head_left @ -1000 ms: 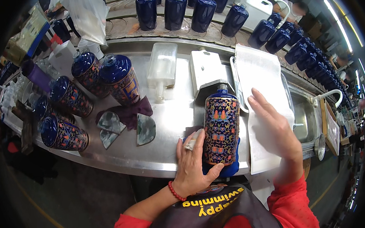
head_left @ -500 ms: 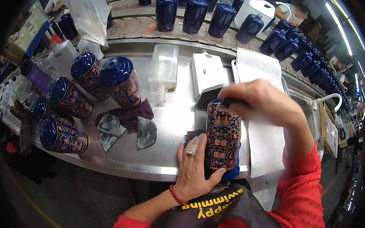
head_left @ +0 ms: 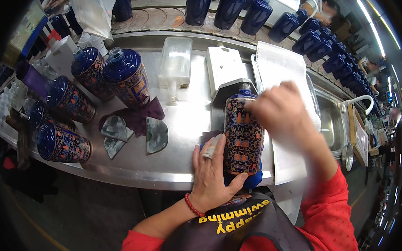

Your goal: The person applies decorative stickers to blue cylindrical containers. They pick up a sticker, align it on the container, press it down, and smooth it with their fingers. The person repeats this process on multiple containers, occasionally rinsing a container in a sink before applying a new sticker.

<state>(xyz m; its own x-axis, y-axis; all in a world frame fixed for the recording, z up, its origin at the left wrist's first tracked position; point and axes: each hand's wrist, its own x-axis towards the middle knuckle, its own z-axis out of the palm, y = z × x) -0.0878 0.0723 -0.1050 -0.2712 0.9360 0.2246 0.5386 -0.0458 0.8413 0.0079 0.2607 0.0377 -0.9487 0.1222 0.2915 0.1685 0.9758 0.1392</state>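
A dark blue bottle (head_left: 243,137) with an orange-and-gold patterned wrap lies tilted before me, its clear neck away from me against a dark grey rest (head_left: 230,88). My left hand (head_left: 209,170) grips its lower left side, thumb at the base; a white wrap circles one finger. At the bottle's upper right shoulder is my right hand (head_left: 279,110), smeared by motion. Its fingers are bent, and whatever they hold is not visible. A blue cloth (head_left: 253,179) shows under the bottle's near end. Several grey-green rounded scraper pieces (head_left: 157,136) lie left of my left hand by a purple cloth (head_left: 139,119).
More patterned bottles (head_left: 126,79) stand at the left of the metal table (head_left: 135,172). A clear container (head_left: 177,65) and a white box (head_left: 224,67) lie behind. White sheets (head_left: 282,62) are at the right, beside a sink (head_left: 331,130). Plain blue bottles (head_left: 229,10) line a conveyor.
My right hand has shifted right and slightly up off the bottle's neck end, uncovering the neck. My left hand keeps its grip. The whole view has shifted slightly.
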